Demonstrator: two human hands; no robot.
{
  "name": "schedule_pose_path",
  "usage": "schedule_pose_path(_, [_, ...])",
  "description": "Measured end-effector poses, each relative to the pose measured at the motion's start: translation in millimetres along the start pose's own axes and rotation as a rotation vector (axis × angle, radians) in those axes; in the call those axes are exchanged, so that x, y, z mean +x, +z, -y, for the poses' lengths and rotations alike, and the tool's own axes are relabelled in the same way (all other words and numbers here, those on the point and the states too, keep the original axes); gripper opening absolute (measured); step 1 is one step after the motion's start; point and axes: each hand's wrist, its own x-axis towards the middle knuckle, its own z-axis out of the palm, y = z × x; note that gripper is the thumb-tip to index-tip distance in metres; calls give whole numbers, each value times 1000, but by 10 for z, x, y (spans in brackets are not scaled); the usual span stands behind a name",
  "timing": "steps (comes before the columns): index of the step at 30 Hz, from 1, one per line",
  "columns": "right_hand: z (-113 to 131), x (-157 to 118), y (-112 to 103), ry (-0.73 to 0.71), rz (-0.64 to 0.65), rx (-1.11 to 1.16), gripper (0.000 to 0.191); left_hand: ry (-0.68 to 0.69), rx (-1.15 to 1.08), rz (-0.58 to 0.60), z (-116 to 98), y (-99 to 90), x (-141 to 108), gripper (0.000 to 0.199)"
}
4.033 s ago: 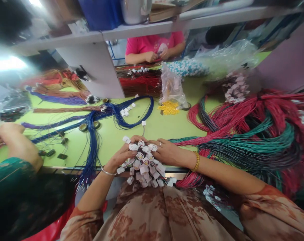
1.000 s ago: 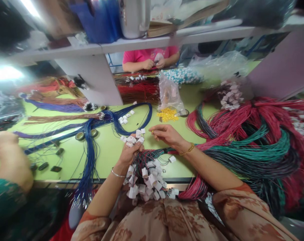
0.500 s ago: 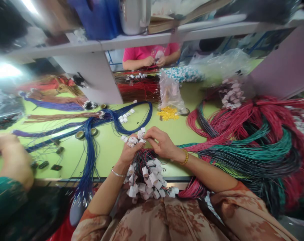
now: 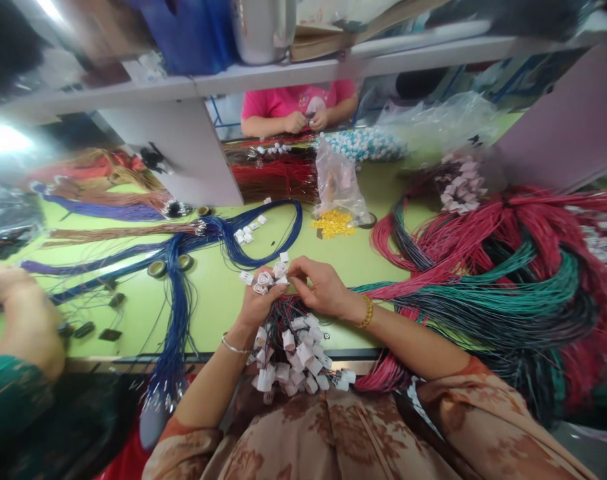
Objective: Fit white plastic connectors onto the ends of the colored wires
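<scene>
Several white plastic connectors (image 4: 263,281) stick up out of my left hand (image 4: 257,303), whose fingers are closed around them and their wires. Thumb and forefinger of my right hand (image 4: 319,285) pinch together at the right side of this cluster, on a white connector (image 4: 280,271) or its wire; the fingertips hide which. Below both hands hangs a thick bunch of wired white connectors (image 4: 296,357) over the table's front edge. Red, black and green wires (image 4: 463,300) run off to the right, passing under my right forearm.
Blue wire bundles (image 4: 176,300), tape rolls (image 4: 157,268) and loose white connectors (image 4: 243,235) lie left. Yellow small parts (image 4: 333,223) sit by a clear bag (image 4: 337,177). A shelf (image 4: 263,72) crosses above. Another person's arm (image 4: 28,320) is at far left; someone in pink (image 4: 299,107) sits opposite.
The whole view has shifted slightly. My hands keep nearly the same pose on the connectors, the right fingers still pinched at the cluster.
</scene>
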Motion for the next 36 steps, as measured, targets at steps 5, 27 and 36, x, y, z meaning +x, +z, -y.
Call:
schedule_pose_path(5, [-19,-72,119,14,-45,-37,18,37,77,-63,20,-11,9,35])
schedule_pose_path(27, [-1496,301,-775,437,29,-630,16,40,-189,102,14,99,40,37])
schedule_pose_path(36, [-1475,288,-715,539,-151,-22,8,-65,-81,70,-100,66,-7,41])
